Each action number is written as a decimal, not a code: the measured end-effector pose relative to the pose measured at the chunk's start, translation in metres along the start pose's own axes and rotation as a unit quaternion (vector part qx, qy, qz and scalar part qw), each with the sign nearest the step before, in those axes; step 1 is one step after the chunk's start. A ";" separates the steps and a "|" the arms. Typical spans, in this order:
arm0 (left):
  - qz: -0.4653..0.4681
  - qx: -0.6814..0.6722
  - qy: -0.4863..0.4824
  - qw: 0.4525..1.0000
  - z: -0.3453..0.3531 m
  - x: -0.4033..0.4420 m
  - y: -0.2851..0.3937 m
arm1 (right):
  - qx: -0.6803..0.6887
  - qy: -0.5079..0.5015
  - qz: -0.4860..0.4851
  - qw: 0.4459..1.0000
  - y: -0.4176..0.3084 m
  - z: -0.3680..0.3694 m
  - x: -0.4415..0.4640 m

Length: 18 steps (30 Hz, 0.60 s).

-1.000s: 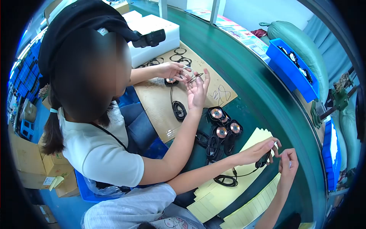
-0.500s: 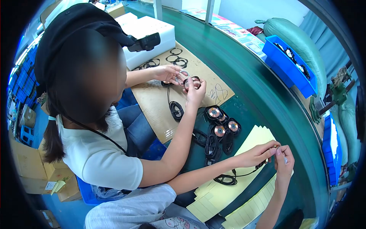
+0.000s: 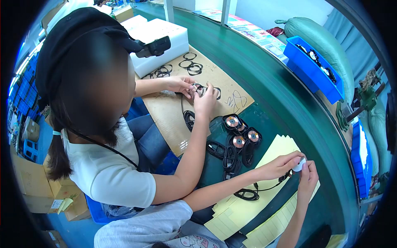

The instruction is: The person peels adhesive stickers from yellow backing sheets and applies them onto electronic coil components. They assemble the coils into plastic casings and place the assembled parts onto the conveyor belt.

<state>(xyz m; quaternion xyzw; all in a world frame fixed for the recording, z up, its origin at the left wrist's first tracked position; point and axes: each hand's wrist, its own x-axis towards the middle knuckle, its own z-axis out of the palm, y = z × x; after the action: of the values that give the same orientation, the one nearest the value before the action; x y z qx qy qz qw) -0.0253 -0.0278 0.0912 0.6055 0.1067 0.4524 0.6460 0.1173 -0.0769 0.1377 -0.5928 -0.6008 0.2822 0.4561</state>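
White disc (image 3: 298, 165) pinched between left hand (image 3: 279, 166), right hand (image 3: 308, 177), both curled.

Fingers of the left hand (image 3: 281, 164) and right hand (image 3: 308, 177) cover parts of a white disc (image 3: 298, 165), while the left also partly hides the black cable's (image 3: 247, 195) upper end. Below, the picture's edge cuts off the right forearm (image 3: 294, 225). Handwriting (image 3: 237, 100) near the cardboard's (image 3: 180, 138) right corner cannot be read with certainty.

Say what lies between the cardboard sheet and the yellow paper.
In the head view: a cluster of black units with copper-coloured discs, plus coiled black cables, on the green surface.
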 end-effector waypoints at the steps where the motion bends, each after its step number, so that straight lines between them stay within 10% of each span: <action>1: 0.004 -0.011 -0.005 1.000 0.001 0.000 0.000 | -0.005 0.000 -0.006 1.000 -0.004 0.003 0.001; 15: -0.084 -0.169 -0.026 0.982 0.007 0.002 -0.009 | 0.087 0.015 0.062 0.994 0.007 -0.003 -0.006; 18: -0.156 -0.273 0.018 0.949 0.002 0.003 -0.001 | 0.284 0.002 0.120 0.951 0.011 -0.017 -0.003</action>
<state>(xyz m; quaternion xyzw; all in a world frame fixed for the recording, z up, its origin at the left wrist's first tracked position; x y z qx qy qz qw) -0.0215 -0.0269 0.0921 0.3732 0.0836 0.3686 0.8473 0.1368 -0.0816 0.1348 -0.5066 -0.4195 0.4926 0.5698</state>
